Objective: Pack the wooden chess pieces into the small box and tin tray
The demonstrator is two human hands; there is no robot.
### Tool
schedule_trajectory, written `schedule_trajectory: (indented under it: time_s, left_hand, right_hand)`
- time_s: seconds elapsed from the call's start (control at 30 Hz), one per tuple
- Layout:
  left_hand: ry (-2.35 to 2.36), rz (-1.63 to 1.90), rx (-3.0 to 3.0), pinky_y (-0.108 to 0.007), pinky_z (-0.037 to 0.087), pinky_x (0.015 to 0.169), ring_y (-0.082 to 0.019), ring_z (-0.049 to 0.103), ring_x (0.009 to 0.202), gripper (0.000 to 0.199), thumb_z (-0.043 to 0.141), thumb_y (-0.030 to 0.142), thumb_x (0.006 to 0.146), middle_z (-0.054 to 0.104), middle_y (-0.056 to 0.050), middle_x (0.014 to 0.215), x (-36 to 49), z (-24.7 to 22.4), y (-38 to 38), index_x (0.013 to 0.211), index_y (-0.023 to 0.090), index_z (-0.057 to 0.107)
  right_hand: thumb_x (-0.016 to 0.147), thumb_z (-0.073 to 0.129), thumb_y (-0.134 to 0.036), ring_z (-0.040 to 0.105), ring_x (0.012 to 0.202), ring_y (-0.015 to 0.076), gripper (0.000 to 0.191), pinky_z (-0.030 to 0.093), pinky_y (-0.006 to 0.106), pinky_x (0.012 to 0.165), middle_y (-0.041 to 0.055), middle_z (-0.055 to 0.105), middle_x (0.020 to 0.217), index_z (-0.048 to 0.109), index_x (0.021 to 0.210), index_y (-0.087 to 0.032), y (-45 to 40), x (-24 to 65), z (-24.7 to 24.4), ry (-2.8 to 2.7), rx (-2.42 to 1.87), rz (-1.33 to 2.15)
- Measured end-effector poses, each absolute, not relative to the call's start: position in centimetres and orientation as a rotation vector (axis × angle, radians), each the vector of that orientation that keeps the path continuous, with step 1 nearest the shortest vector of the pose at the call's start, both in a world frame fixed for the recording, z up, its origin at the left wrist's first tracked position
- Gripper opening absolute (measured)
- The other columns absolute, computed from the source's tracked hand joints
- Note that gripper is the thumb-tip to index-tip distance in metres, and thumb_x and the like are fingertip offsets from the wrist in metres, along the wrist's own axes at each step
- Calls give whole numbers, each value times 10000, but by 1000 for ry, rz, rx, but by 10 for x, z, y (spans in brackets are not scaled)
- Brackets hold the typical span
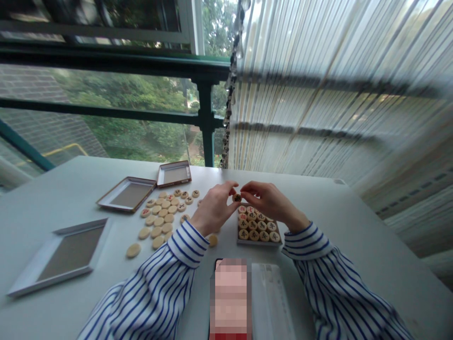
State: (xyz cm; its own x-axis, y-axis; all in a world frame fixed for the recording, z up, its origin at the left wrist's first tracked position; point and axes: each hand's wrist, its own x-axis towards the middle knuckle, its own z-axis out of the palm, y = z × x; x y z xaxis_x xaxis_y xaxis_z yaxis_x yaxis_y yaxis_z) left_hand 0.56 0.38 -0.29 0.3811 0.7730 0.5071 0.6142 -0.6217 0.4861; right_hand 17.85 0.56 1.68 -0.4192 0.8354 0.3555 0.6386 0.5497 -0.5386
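From where I stand, everything comes down to one small round disc [237, 198], held just past the far left corner of a shallow tray [259, 243]. The left hand [216, 208] and the right hand [267, 199] meet on it, fingertips pinching from either side — neither is clearly nearer. Being round, it has no long axis; its dark-marked face looks tilted toward the person. How high it sits above the tabletop I can't tell.

The tray, right and near of the grip, holds rows of marked discs [262, 225], red characters at the far left, black toward the near side; the right hand hides its far right part. To the left, loose discs [166, 218] lie scattered, most showing blank faces, with a brown-edged box part [129, 194], a smaller one [173, 174] and a white one [71, 255] beyond.

The white table [357, 255] also carries a phone [230, 302] and a clear case [272, 302] on the near side — and past the far edge stand a green railing [205, 118] and a string curtain [318, 89].
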Motion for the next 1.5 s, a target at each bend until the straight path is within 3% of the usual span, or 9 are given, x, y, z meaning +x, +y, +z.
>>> schedule_trajectory:
  time_s: [0.6,1.5]
  left_hand:
    - [1158,1083,2364,-333,458,770,-171,580,846,352,618,231,731,619,-52,895,6,0,2,1055,165,498]
    - [950,972,1647,-325,491,728,-153,622,770,332,622,214,724,661,-78,831,1,4,9,1022,115,514]
  right_hand:
    - [784,536,-264,579,625,104,168,464,234,564,36,650,738,624,857,-140,10,180,12,-2018,-1095,766]
    - [796,528,-314,568,635,105,206,465,237,562,40,645,762,617,869,-142,10,181,14,-1998,-1111,691]
